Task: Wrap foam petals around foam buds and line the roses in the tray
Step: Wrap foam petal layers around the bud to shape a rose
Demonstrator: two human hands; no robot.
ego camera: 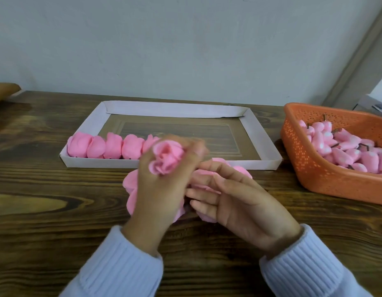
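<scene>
At centre frame, fingers of my left hand curl round a foam rose, long axis near upright, bloom pointing up toward the camera. My right hand rests relaxed fingers on loose petals. Five roses line the lower-left edge of the tray.

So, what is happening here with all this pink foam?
A person is making foam roses at a wooden table. The left hand grips a wrapped rose, held up above a pile of loose petals. The right hand rests on that pile with its fingers fairly straight. About five finished roses stand in a row along the tray's near side, starting from its left end. An orange basket on the right holds the buds.
</scene>
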